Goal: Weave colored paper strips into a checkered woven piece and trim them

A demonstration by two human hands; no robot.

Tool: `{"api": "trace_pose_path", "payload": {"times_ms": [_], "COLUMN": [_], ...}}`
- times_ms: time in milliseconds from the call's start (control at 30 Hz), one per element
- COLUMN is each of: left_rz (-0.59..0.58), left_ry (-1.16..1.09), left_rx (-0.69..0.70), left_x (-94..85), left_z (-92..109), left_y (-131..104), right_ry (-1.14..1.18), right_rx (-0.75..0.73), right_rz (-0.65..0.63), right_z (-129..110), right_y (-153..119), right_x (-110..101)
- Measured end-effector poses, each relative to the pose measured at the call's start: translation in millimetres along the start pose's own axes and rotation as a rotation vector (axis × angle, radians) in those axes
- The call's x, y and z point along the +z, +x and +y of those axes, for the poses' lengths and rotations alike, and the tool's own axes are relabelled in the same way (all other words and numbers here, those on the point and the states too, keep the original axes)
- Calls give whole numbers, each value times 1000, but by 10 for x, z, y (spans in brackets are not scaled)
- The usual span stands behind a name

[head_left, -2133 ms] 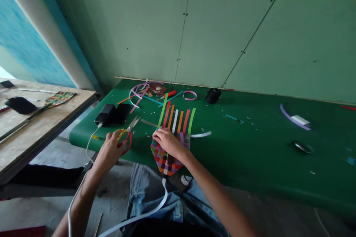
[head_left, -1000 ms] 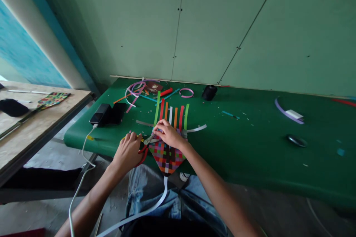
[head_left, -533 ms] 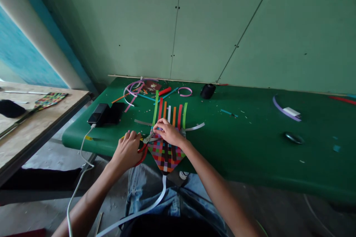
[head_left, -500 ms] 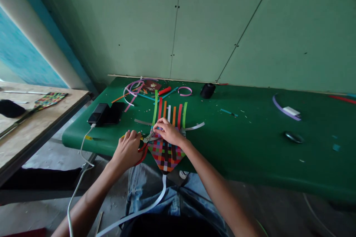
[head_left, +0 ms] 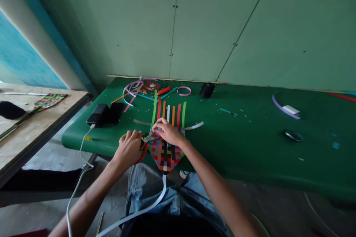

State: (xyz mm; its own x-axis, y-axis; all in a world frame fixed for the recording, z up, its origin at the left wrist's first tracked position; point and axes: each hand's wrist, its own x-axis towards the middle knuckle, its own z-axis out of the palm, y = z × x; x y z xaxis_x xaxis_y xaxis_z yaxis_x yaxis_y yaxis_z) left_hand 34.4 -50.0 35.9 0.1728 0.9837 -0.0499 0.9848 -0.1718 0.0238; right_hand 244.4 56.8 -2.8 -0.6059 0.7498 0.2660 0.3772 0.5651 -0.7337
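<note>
A colorful woven piece (head_left: pixel 166 155) lies at the table's front edge, its lower point over the edge. Green, red, orange and white strips stand out from its far side, and a long white strip (head_left: pixel 150 207) hangs from its point. My left hand (head_left: pixel 129 148) is wrapped round the handles of red and yellow scissors (head_left: pixel 147 139). Their blades reach the upper left corner of the weave. There my right hand (head_left: pixel 166 131) rests on the weave, thumb and fingertips pinched together near the blade tips; what they hold is too small to make out.
On the green table (head_left: pixel 250 148) lie a black phone-like device (head_left: pixel 98 114) with a white cable, loose strips (head_left: pixel 135 87), a red tool (head_left: pixel 164 90), a black spool (head_left: pixel 207 90) and a dark oval object (head_left: pixel 293 136). Another table (head_left: pixel 55 114) stands at the left.
The scissor blades look slightly more closed than before. Both hands keep nearly the same place at the weave's upper left corner.
</note>
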Motion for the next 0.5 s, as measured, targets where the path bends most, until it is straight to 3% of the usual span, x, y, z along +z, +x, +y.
{"api": "trace_pose_path", "payload": {"times_ms": [267, 400, 500], "left_rz": [31, 104, 167], "left_ry": [-47, -155, -171], "left_rx": [15, 47, -18], "left_x": [108, 157, 154], "left_z": [-100, -345, -624], "left_y": [-1, -134, -281], "right_ry": [39, 72, 65], "right_rx": [6, 17, 35], "right_rz": [17, 46, 73], "right_z": [2, 25, 35], "right_y": [9, 28, 31], "right_x": [-17, -45, -36]}}
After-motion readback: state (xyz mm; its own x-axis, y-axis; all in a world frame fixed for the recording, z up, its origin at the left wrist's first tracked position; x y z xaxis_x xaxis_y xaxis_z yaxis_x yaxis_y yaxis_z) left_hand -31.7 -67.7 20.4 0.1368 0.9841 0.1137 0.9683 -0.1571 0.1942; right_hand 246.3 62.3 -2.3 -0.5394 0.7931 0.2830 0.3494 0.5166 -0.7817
